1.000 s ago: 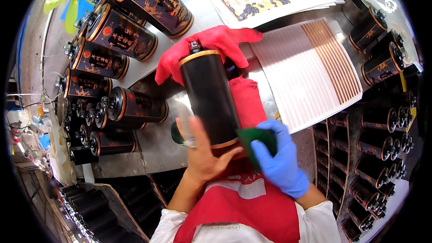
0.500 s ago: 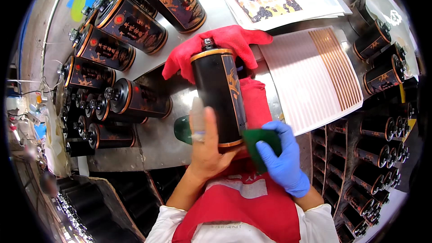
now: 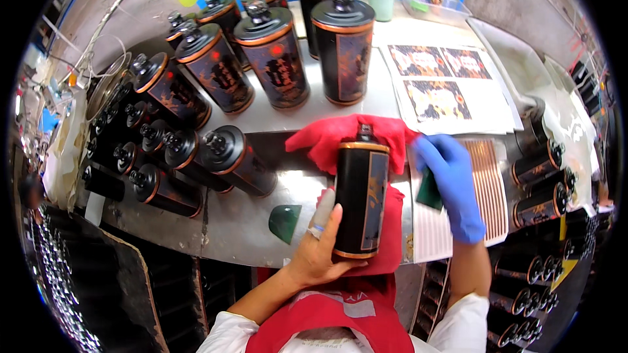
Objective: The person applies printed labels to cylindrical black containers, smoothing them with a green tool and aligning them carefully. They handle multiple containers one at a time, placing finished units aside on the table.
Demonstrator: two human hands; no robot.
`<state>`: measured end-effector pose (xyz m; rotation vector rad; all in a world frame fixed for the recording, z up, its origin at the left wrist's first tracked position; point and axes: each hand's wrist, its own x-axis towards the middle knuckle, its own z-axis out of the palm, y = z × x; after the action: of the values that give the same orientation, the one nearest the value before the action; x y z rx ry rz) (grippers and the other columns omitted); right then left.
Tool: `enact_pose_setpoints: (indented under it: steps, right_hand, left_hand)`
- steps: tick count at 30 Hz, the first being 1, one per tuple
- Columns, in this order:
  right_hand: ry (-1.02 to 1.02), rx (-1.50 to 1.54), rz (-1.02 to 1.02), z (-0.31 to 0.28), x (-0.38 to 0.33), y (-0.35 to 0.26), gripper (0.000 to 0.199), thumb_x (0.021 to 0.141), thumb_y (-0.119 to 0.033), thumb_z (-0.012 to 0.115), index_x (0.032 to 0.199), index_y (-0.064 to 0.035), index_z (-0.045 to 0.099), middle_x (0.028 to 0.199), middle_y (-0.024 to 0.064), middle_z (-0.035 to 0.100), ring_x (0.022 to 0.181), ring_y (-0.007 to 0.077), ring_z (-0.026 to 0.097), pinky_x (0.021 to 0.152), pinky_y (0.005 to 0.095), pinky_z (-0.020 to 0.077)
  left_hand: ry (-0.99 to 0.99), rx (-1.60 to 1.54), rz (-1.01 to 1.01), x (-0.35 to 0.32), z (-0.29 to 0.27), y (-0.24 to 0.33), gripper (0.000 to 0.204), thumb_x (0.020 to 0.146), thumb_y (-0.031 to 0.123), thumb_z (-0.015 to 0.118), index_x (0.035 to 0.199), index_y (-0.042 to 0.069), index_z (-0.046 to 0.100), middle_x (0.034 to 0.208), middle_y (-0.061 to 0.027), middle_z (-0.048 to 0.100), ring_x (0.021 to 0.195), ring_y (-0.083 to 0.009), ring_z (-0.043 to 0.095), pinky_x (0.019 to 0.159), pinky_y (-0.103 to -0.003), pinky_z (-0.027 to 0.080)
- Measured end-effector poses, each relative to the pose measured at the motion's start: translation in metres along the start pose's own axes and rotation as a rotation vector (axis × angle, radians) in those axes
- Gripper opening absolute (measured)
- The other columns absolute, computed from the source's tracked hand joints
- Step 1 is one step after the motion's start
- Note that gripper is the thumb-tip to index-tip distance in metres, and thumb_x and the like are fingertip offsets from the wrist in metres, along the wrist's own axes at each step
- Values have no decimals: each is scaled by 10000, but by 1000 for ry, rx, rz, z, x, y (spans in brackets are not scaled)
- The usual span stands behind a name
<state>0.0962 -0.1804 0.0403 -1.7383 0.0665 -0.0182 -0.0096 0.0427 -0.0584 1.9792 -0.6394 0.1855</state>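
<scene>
A black bottle (image 3: pixel 352 199) with copper-coloured rims and a decorated panel lies with its neck pointing away from me. My left hand (image 3: pixel 314 252) grips its lower left side; a pale cover wraps one finger. Beneath the bottle is a red cloth (image 3: pixel 393 222), bunched around the neck. My right hand (image 3: pixel 458 186), in a blue glove, holds a flat dark green scraper (image 3: pixel 429 189) above the striped sheet (image 3: pixel 487 186), apart from the bottle. A second green scraper (image 3: pixel 284 223) rests on the metal table (image 3: pixel 239 229), left of my left hand.
Several decorated black bottles stand on the raised shelf (image 3: pixel 281 117) and crowd the left side. Printed sheets (image 3: pixel 490 101) lie at the back right, near a clear plastic tray (image 3: pixel 418 10). More bottles (image 3: pixel 540 209) lie at the right; others fill racks below the table.
My right hand has moved the green scraper from the bottle's base to the right and away, over the striped sheet. My left hand stays on the bottle. The view has shifted, showing more of the back.
</scene>
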Motion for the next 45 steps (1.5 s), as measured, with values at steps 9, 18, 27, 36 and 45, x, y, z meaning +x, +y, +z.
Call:
enact_pose_setpoints:
  steps: [9, 18, 27, 36, 45]
  right_hand:
    - [-732, -923, -38, 49, 94, -54, 337, 793, -340, 611, 839, -10, 666, 707, 106, 637, 651, 172, 593, 664, 303, 464]
    - [-734, -412, 4, 130, -8, -147, 116, 701, -12, 704, 680, -2, 591, 565, 35, 583, 480, 59, 538, 447, 200, 401]
    - [-851, -524, -980, 364, -80, -184, 221, 758, -219, 701, 753, -17, 610, 625, 141, 604, 540, 241, 592, 523, 315, 459]
    - [-753, -719, -1091, 505, -68, -121, 269, 785, -313, 630, 805, -45, 651, 775, 167, 641, 737, 354, 615, 677, 416, 494]
    - [-1105, -591, -1021, 496, -58, -136, 238, 799, -246, 536, 892, -46, 627, 846, 197, 632, 809, 375, 600, 701, 423, 479]
  left_hand:
    - [168, 114, 101, 14, -14, 6, 915, 679, 279, 736, 1394, -15, 248, 1381, -330, 254, 1258, -473, 302, 1053, -548, 184]
    - [449, 507, 260, -94, -93, 14, 573, 766, 205, 654, 1277, 30, 463, 1232, -262, 499, 1188, -368, 469, 1046, -532, 237]
    - [839, 850, -488, -200, -181, 42, 726, 688, 6, 685, 1331, -16, 347, 1330, -353, 313, 1198, -498, 370, 964, -505, 348]
    - [1128, 669, -355, -204, -219, 72, 558, 711, 48, 720, 1211, -63, 497, 1270, -297, 453, 1198, -399, 450, 994, -408, 355]
    - [1414, 714, -161, -106, -336, 76, 431, 754, 28, 668, 1170, 23, 557, 1085, -154, 603, 1006, -289, 570, 891, -358, 420]
